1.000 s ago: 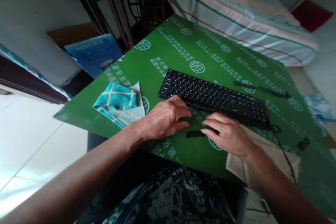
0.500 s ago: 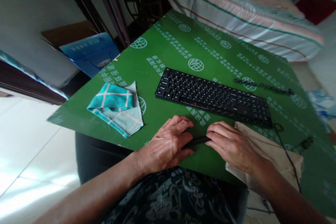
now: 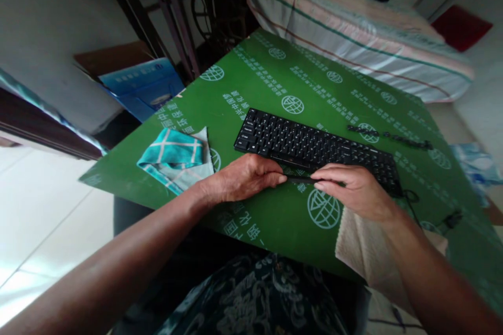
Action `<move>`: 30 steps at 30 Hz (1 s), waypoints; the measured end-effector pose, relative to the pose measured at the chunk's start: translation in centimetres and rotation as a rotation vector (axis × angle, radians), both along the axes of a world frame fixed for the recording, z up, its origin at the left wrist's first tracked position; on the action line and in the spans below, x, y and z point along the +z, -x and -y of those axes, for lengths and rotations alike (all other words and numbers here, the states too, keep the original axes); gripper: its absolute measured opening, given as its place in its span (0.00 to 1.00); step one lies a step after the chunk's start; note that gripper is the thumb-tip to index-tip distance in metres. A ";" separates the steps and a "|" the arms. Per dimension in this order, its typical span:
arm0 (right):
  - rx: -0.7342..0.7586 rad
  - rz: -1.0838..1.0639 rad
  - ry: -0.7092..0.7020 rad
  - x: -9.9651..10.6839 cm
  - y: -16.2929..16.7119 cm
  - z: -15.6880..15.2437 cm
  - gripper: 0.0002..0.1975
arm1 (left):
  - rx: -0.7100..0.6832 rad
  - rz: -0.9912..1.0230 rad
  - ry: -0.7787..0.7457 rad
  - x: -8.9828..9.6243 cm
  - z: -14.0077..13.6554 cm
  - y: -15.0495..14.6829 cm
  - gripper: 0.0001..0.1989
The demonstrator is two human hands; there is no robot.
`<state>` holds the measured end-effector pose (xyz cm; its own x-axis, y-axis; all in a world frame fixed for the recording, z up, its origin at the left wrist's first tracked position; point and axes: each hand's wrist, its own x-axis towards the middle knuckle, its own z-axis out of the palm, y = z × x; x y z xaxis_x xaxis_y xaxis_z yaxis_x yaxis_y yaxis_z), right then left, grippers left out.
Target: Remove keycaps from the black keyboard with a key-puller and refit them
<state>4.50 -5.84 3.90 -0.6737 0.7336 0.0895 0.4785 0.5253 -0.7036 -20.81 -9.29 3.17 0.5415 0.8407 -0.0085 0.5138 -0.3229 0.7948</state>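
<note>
Both hands hold a long black space bar key (image 3: pixel 299 179) just above the green table (image 3: pixel 251 214), in front of the black keyboard (image 3: pixel 318 141). My left hand (image 3: pixel 251 175) pinches its left end between thumb and fingers. Its right end is gripped by my right hand (image 3: pixel 356 188), thumb below and fingers on top. On the keyboard's near edge, the space bar slot (image 3: pixel 290 160) shows with no key on it. Several small loose black keys (image 3: pixel 408 140) lie in a row behind the keyboard.
A folded teal checked cloth (image 3: pixel 173 149) lies at left. Under my right forearm is a beige cloth (image 3: pixel 356 241), and the keyboard cable (image 3: pixel 412 209) trails at right. Past the table stand a blue box (image 3: pixel 141 86) and a bed with a striped cover (image 3: pixel 353 47).
Both hands have moved forward with the space bar, from near the table's front edge to close by the keyboard's near side. The view has shifted slightly.
</note>
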 end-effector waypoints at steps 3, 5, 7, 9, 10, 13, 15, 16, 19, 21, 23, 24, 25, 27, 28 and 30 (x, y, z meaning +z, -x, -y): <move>-0.094 -0.041 0.205 -0.3 -0.1 -0.9 0.09 | 0.019 0.050 0.076 0.1 -0.7 0.1 0.18; -0.163 -0.070 0.343 -0.6 0.1 -1.4 0.12 | 0.047 0.062 0.070 0.0 -1.0 0.0 0.19; -0.219 -0.104 0.436 -0.8 0.3 -1.7 0.14 | 0.085 0.065 0.041 -0.1 -1.2 -0.2 0.18; -0.254 -0.139 0.474 -0.8 0.6 -2.0 0.15 | 0.113 0.066 0.005 -0.1 -1.3 -0.3 0.17; -0.264 -0.151 0.480 -0.9 0.7 -2.1 0.15 | 0.130 0.058 -0.015 -0.1 -1.3 -0.3 0.16; -0.283 -0.178 0.474 -1.0 0.8 -2.4 0.16 | 0.216 0.009 -0.069 0.0 -1.2 -0.1 0.14; -0.295 -0.192 0.467 -1.1 0.8 -2.6 0.17 | 0.292 -0.009 -0.105 0.0 -1.0 0.3 0.13; -0.303 -0.197 0.461 -1.2 0.9 -2.7 0.17 | 0.328 -0.012 -0.128 -0.1 -0.8 0.5 0.13; -0.329 -0.191 0.431 -1.3 1.1 -2.9 0.17 | 0.433 -0.038 -0.230 -0.4 0.0 0.9 0.12; -0.341 -0.181 0.397 -1.2 1.3 -3.0 0.17 | 0.491 -0.068 -0.328 -0.7 0.8 1.0 0.11; -0.345 -0.173 0.361 -1.1 1.5 -3.1 0.15 | 0.515 -0.110 -0.430 -1.0 1.7 0.9 0.11; -0.344 -0.169 0.342 -1.1 1.6 -3.1 0.15 | 0.514 -0.134 -0.474 -1.1 2.2 0.9 0.11; -0.342 -0.163 0.325 -1.1 1.7 -3.1 0.14 | 0.510 -0.158 -0.508 -1.3 2.6 0.9 0.11; -0.336 -0.150 0.291 -1.1 1.8 -3.0 0.12 | 0.502 -0.191 -0.550 -1.7 3.4 0.7 0.11; -0.334 -0.145 0.277 -1.1 1.8 -3.0 0.11 | 0.494 -0.197 -0.561 -2.0 3.7 0.6 0.11; -0.332 -0.138 0.255 -1.2 1.9 -2.9 0.11 | 0.470 -0.190 -0.567 -2.5 4.3 0.4 0.10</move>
